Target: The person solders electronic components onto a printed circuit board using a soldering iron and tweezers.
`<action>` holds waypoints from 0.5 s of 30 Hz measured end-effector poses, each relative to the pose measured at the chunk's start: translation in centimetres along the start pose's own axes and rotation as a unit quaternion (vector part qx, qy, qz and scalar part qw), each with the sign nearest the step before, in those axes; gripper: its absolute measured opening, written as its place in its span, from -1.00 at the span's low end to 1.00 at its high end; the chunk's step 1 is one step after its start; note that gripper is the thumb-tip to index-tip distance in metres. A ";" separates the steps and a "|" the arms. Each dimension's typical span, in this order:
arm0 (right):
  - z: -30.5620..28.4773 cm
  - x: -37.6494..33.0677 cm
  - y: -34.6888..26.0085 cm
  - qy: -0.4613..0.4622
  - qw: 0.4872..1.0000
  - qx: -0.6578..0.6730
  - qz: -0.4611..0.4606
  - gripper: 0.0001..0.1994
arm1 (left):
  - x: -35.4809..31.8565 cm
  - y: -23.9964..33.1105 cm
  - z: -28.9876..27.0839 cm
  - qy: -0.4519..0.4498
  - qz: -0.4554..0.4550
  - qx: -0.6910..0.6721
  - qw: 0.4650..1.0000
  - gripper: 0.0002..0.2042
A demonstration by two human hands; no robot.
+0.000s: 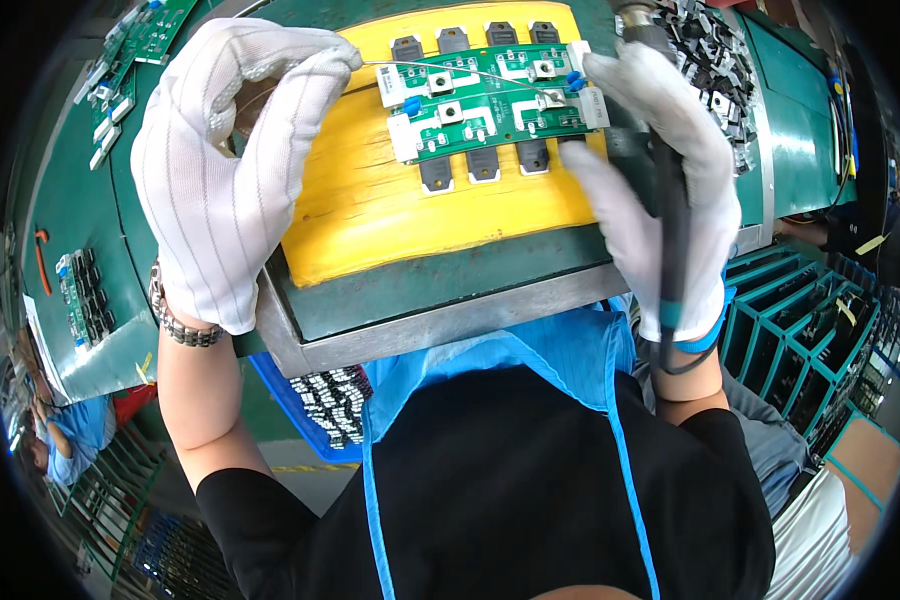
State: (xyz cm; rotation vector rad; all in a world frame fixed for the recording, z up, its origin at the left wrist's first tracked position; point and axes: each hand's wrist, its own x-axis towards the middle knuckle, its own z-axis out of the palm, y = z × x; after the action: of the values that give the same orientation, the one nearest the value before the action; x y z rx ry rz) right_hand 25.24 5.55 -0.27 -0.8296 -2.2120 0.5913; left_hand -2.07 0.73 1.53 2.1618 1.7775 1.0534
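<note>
Left hand (232, 170) pinched wire (450, 70); right hand (660, 190) gripped soldering iron (670, 200) over circuit board (495, 105), upper centre. Risk: wire slipping, bridging joints.

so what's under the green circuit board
The green circuit board lies on a yellow block, which sits on a green-topped metal stand. Black components stick out along the board's edges. The surface directly beneath the board is covered.

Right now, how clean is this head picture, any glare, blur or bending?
Head view: even bright light, the green circuit board sharp; mild glare on the yellow pad; the metal edge of the bench bows with fisheye distortion; black vignette in the corners; the rim is smeared.
</note>
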 end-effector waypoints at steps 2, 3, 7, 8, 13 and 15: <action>-0.7 -0.8 0.2 0.071 0.994 0.074 0.042 -0.43 | -0.1 0.1 0.1 0.004 0.008 -0.012 1.000 -0.91; -1.2 -1.2 0.1 0.111 0.984 0.109 0.083 -0.36 | -0.1 0.1 0.1 0.008 0.014 -0.022 1.000 -0.91; -3.4 -2.8 -1.0 0.131 0.970 0.119 0.165 -0.09 | -0.3 0.9 0.3 0.001 0.016 0.002 1.000 -0.92; -4.0 -3.2 -1.5 0.113 0.972 0.108 0.174 -0.03 | -0.3 1.1 0.3 -0.009 0.015 0.002 1.000 -0.91; -4.8 -4.3 -2.4 0.130 0.986 0.051 0.087 -0.35 | -0.4 1.4 0.6 -0.024 0.041 0.012 0.999 -0.90; -5.0 -4.4 -2.6 0.111 0.992 0.023 0.047 -0.48 | -0.4 1.2 0.7 -0.016 0.040 -0.003 0.999 -0.90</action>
State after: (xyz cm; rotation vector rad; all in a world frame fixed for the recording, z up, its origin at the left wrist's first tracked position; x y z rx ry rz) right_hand 30.35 1.49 2.66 -0.9334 -1.9600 0.5642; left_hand -0.74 0.19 1.50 2.2507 1.6842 1.0348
